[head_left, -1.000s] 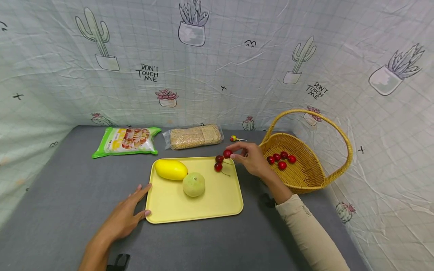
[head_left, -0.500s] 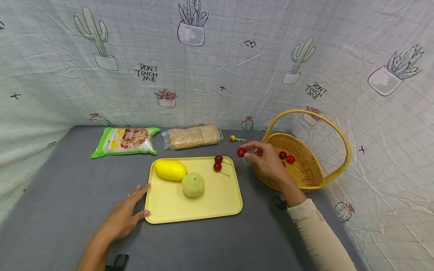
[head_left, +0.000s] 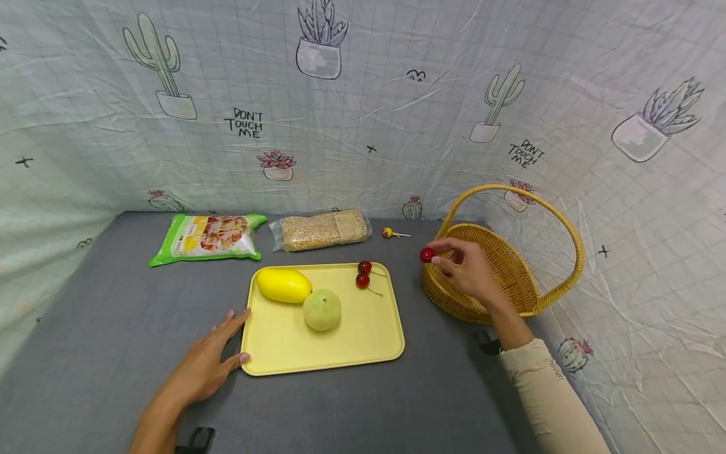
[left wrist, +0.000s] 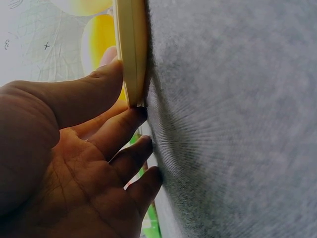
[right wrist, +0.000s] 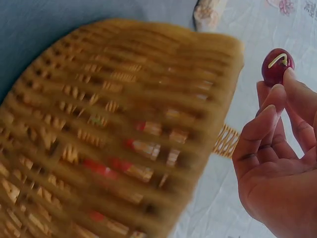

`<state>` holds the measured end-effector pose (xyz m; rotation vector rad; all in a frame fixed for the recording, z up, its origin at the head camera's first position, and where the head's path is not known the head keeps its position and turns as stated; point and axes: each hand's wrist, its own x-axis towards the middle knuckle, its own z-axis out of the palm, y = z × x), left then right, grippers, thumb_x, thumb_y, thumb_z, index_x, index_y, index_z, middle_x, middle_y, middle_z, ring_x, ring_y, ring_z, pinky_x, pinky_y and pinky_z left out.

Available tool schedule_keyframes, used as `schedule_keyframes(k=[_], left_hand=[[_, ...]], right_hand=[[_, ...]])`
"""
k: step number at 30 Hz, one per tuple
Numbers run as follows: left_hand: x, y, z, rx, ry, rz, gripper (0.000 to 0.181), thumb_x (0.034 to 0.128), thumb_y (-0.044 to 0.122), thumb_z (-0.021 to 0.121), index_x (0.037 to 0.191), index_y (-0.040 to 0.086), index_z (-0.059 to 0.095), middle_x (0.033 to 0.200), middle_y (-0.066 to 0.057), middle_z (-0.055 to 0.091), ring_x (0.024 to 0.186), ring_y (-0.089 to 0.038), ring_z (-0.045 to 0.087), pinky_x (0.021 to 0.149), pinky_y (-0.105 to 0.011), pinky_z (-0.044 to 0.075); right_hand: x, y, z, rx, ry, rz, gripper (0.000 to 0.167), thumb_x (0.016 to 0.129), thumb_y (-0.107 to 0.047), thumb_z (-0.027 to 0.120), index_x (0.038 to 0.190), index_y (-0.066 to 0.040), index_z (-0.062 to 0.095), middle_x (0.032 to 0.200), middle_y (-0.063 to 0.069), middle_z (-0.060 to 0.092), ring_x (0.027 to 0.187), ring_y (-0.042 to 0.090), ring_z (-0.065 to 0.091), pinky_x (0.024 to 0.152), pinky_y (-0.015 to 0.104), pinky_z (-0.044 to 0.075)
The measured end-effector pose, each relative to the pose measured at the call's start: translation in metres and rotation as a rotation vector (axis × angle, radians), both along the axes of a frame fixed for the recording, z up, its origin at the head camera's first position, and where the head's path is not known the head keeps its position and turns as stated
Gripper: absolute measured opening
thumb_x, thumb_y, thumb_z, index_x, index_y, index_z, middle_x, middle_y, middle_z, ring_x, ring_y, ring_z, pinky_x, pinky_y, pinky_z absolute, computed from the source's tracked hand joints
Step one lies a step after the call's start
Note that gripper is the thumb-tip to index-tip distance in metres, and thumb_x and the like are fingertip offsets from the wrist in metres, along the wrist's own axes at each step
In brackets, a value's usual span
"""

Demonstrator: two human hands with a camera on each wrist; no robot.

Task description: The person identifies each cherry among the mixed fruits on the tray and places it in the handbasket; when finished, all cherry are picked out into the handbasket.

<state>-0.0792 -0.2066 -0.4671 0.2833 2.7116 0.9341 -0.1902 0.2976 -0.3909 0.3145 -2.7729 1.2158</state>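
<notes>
Pinching the cherry (head_left: 427,255) in our right hand (head_left: 469,270) beside the basket (head_left: 445,299), toward the counter's (head_left: 340,410) right edge, we rest our extended left hand (head_left: 205,360) against the tray (head_left: 363,347). Expect a light, slippery cherry; hold its sides.

A wrinkled beige sleeve (head_left: 553,400) with a small faint marking (head_left: 556,369) covers the right forearm, and a black piece (head_left: 198,437) shows beside the left wrist (head_left: 170,400).
</notes>
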Motion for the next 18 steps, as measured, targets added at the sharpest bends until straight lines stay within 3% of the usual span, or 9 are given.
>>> schedule_keyframes(k=[6,10,18], left_hand=[[0.001,-0.002,-0.002,0.007,0.022,-0.002,0.084,0.0952,0.019,0.080,0.166,0.010,0.035,0.168,-0.034,0.030,0.153,-0.061,0.029,0.120,-0.080,0.025],[0.002,-0.002,-0.003,0.015,0.030,-0.003,0.084,0.0956,0.019,0.079,0.166,0.011,0.035,0.168,-0.034,0.030,0.153,-0.062,0.029,0.119,-0.080,0.025],[0.001,-0.001,-0.004,0.005,0.027,-0.004,0.084,0.0953,0.020,0.080,0.166,0.011,0.035,0.168,-0.034,0.030,0.153,-0.062,0.029,0.119,-0.080,0.025]], right_hand=[[0.001,0.015,-0.002,-0.034,-0.006,0.001,0.026,0.099,-0.011,0.076,0.124,-0.007,0.077,0.111,0.020,0.078,0.062,0.012,0.061,0.054,0.026,0.056],[0.001,0.026,-0.005,-0.030,-0.038,-0.020,0.024,0.100,-0.012,0.075,0.124,-0.008,0.077,0.106,0.021,0.075,0.058,0.016,0.058,0.048,0.028,0.053],[0.000,0.041,-0.009,0.028,-0.069,-0.059,0.023,0.101,-0.013,0.074,0.124,-0.009,0.077,0.107,0.017,0.076,0.069,0.021,0.058,0.054,0.026,0.051]])
